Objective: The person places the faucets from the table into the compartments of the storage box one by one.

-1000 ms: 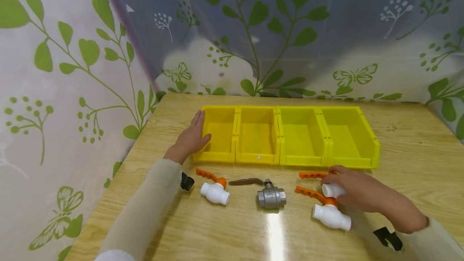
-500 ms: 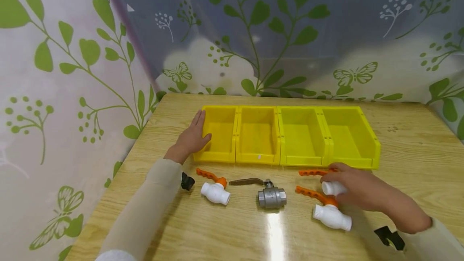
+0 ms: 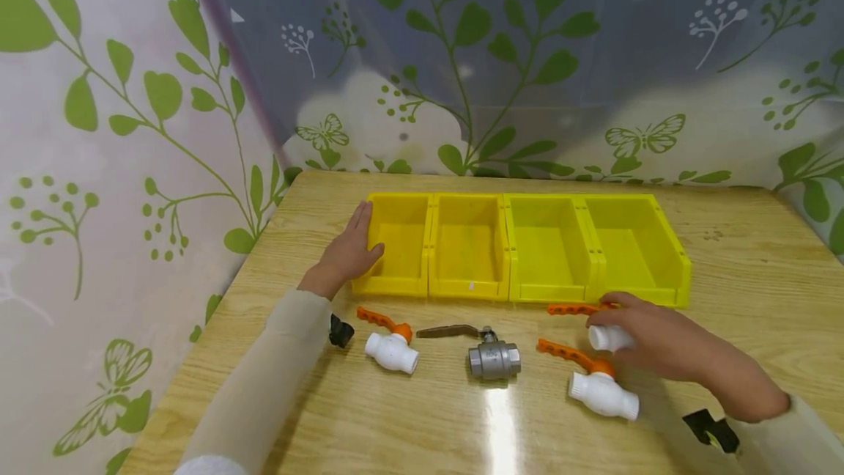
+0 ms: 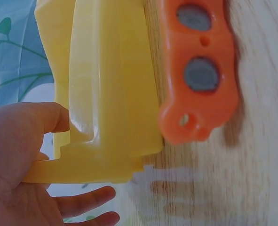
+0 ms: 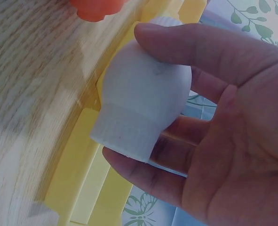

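A right sleeve [image 3: 801, 435] angles in before the yellow bin row's [image 3: 550, 292] right end; beside it, a loose white valve [image 3: 604, 396] lies on the bench [image 3: 448, 431]. Just beyond, nearer the row, the right hand [image 3: 672, 343] curls thumb and fingers around a held white valve [image 5: 146, 87]. Before the row's middle lies a metal valve [image 3: 494, 360], before its left end a third white valve [image 3: 392, 352]. The left hand [image 3: 347, 248] rests straight-fingered against the row's left wall, thumb spread over the rim. A leaf-patterned backdrop [image 3: 567, 123] stands behind the row.
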Demonstrator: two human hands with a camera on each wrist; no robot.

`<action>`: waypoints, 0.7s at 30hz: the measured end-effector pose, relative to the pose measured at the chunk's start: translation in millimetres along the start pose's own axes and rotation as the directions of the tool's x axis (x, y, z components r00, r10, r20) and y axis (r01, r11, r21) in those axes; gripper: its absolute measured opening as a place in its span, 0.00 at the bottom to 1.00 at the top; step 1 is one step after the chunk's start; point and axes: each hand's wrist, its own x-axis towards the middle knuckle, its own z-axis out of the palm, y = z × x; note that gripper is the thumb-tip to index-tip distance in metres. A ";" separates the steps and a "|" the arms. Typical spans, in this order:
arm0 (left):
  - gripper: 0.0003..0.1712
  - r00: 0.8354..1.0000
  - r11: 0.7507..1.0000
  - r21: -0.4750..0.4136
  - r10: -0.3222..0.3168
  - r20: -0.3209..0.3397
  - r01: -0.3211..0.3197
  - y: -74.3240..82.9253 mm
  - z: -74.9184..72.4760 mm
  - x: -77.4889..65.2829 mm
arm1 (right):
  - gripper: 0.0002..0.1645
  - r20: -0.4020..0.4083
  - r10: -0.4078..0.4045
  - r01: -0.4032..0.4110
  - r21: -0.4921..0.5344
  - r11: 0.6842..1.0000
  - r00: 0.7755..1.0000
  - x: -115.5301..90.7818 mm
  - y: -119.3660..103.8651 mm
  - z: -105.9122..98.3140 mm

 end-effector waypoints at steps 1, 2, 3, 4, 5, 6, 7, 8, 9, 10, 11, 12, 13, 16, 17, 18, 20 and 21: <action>0.50 1.000 1.000 0.001 0.000 0.000 0.000 -0.2 0.2 -0.1 | 0.23 -0.005 -0.002 0.002 -0.002 1.000 1.000 -0.2 0.1 0.1; 0.49 1.000 1.000 0.002 0.001 -0.001 -0.001 -0.3 0.3 -0.3 | 0.23 -0.011 -0.004 0.004 -0.004 1.000 1.000 -0.3 0.2 0.1; 0.49 1.000 1.000 0.002 0.001 -0.002 -0.001 -0.3 0.2 -0.6 | 0.23 -0.014 -0.004 0.004 -0.002 1.000 1.000 -0.5 0.5 0.2; 0.49 1.000 1.000 0.001 0.002 -0.004 -0.002 -0.1 -0.1 -1.0 | 0.23 -0.017 -0.003 0.003 -0.002 1.000 1.000 -0.7 0.6 0.2; 0.49 1.000 1.000 0.001 0.003 -0.005 -0.003 0.0 -0.3 -1.4 | 0.23 -0.020 -0.002 0.002 -0.005 1.000 1.000 -0.8 1.1 0.2; 0.49 1.000 1.000 0.002 0.005 -0.005 -0.005 0.2 -0.6 -1.9 | 0.23 -0.024 0.000 0.000 -0.008 1.000 1.000 -0.8 1.6 0.1; 0.49 1.000 1.000 -0.002 0.005 -0.004 -0.005 0.5 -1.1 -2.6 | 0.23 -0.026 0.001 -0.001 -0.013 1.000 1.000 -0.8 2.2 -0.2; 0.49 1.000 1.000 -0.005 0.006 -0.004 -0.006 0.8 -1.5 -3.2 | 0.24 -0.027 0.003 -0.003 -0.018 1.000 1.000 -0.8 2.8 -0.5; 0.48 1.000 1.000 -0.008 0.008 -0.004 -0.008 1.0 -1.9 -3.8 | 0.24 -0.026 0.005 -0.006 -0.022 1.000 1.000 -0.7 3.3 -0.9; 0.48 1.000 1.000 -0.010 0.011 -0.004 -0.011 1.2 -2.2 -4.3 | 0.24 -0.026 0.009 -0.009 -0.026 1.000 1.000 -0.7 3.7 -1.4; 0.48 1.000 1.000 -0.012 0.014 -0.003 -0.014 1.6 -2.5 -4.9 | 0.24 -0.026 0.012 -0.012 -0.029 0.999 1.000 -0.6 3.8 -1.8; 0.48 1.000 1.000 -0.013 0.017 -0.002 -0.017 1.7 -2.7 -5.3 | 0.24 -0.024 0.014 -0.015 -0.031 0.999 1.000 -0.6 3.8 -2.4; 0.48 1.000 1.000 -0.016 0.020 -0.001 -0.020 1.8 -2.8 -5.4 | 0.24 -0.021 0.015 -0.016 -0.032 0.999 1.000 -0.6 3.8 -3.1; 0.49 0.999 0.999 -0.010 0.035 0.005 -0.035 2.1 -3.6 -6.1 | 0.24 -0.018 0.021 -0.022 -0.032 0.999 1.000 -0.9 3.6 -4.3; 0.50 0.999 0.999 -0.012 0.043 0.007 -0.043 1.8 -4.0 -6.1 | 0.25 -0.017 0.021 -0.021 -0.031 0.999 1.000 -1.0 3.9 -4.6; 0.50 0.999 0.999 -0.014 0.051 0.009 -0.051 1.2 -4.0 -5.6 | 0.25 -0.018 0.019 -0.019 -0.032 0.999 1.000 -1.1 4.2 -4.9; 0.51 0.998 0.998 -0.025 0.065 0.013 -0.065 0.3 -4.6 -5.4 | 0.25 -0.022 0.016 -0.017 -0.030 0.999 1.000 -1.2 4.6 -4.8; 0.52 0.997 0.997 -0.032 0.073 0.013 -0.073 -0.7 -4.5 -4.9 | 0.25 -0.023 0.015 -0.016 -0.030 0.999 1.000 -1.2 5.0 -4.9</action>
